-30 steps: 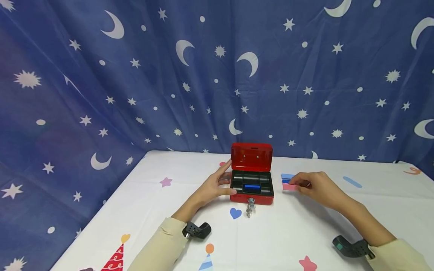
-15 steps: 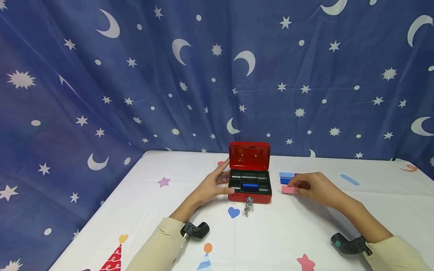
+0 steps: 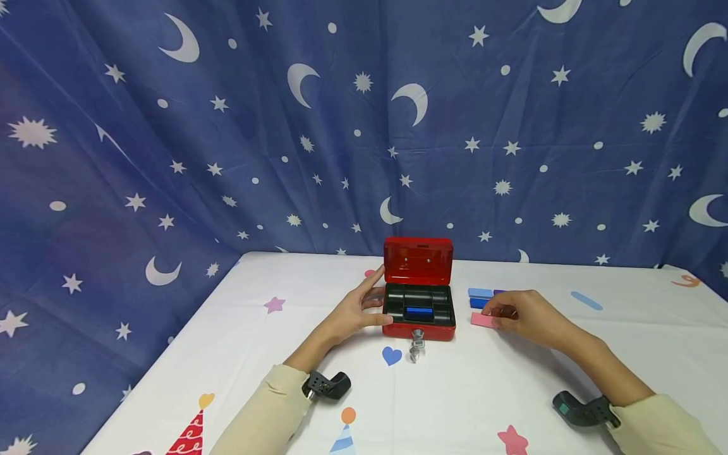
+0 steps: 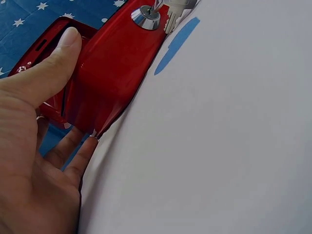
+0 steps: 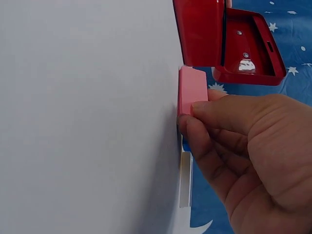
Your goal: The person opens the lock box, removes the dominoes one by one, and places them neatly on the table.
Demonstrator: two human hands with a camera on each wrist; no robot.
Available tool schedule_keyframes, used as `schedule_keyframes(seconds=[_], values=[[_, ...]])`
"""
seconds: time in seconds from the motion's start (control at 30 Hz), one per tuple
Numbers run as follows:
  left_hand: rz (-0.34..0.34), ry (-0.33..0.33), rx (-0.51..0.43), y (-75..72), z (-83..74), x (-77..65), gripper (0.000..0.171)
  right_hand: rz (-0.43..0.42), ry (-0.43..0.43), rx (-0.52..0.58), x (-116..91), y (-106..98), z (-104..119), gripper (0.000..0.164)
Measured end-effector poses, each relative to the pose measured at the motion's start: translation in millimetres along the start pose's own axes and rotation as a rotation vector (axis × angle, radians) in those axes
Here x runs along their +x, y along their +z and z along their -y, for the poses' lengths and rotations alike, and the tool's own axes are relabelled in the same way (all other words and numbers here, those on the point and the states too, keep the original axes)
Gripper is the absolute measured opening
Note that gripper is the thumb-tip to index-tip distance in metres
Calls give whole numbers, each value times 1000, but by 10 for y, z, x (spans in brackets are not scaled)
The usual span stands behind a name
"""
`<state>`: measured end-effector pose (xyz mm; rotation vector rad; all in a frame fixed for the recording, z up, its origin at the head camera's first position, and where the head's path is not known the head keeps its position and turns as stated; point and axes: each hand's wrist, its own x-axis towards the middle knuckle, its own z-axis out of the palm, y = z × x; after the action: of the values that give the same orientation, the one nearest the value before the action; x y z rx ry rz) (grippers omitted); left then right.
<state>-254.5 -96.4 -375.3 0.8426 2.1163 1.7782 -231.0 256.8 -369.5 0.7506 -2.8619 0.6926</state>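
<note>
A small red cash box stands on the white table with its lid raised and a black compartment tray inside. One blue block lies in the tray's front middle compartment. My left hand holds the box's left side, thumb over the front left edge, fingers against the outer wall. To the right of the box, my right hand pinches a pink block between thumb and fingers; in the right wrist view this pink block looks flat and oblong. Keys hang from the front lock.
Behind the pink block lie a light blue block, a dark blue block and a purple block, the latter two partly hidden by my right hand. A dark blue curtain with moons and stars hangs behind the table.
The pink block has come slightly toward me and turned a little, away from the dark blue block, with my right hand on it. My left hand keeps its place on the box.
</note>
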Motion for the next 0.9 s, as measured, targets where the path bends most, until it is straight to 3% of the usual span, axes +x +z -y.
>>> schedule_keyframes(seconds=[0.9], values=[[-10,-16,3,5,-9,-10,94,23,57,12,-1,-10,-4,18]])
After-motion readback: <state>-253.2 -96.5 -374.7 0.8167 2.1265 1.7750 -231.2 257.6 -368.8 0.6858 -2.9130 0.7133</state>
